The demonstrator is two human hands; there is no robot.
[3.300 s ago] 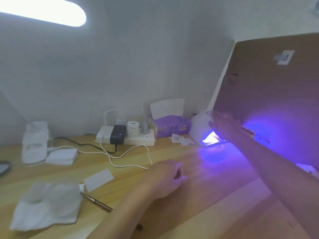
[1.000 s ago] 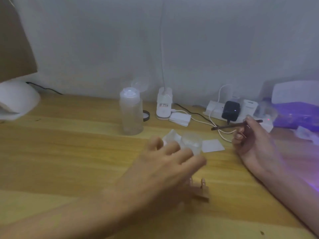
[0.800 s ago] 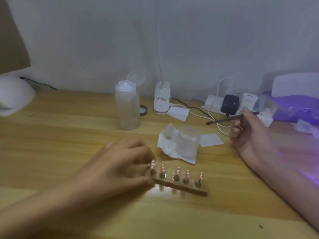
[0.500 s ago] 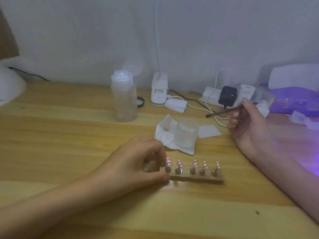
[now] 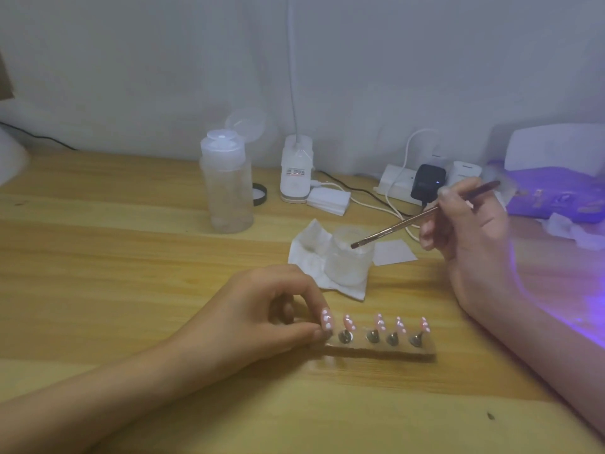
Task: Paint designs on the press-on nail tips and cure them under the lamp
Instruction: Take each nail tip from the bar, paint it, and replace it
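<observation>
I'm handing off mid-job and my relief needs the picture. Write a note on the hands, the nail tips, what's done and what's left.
The left hand pinches the left end of the wooden holder, which lies flat on the table.
The right hand holds the brush, its bristles above the glass cup on a tissue.
Done: five nail tips stand on the holder, pink with white dots.
Left: any further painting, then curing. The lamp is out of view; only a purple glow shows at the right edge.
</observation>
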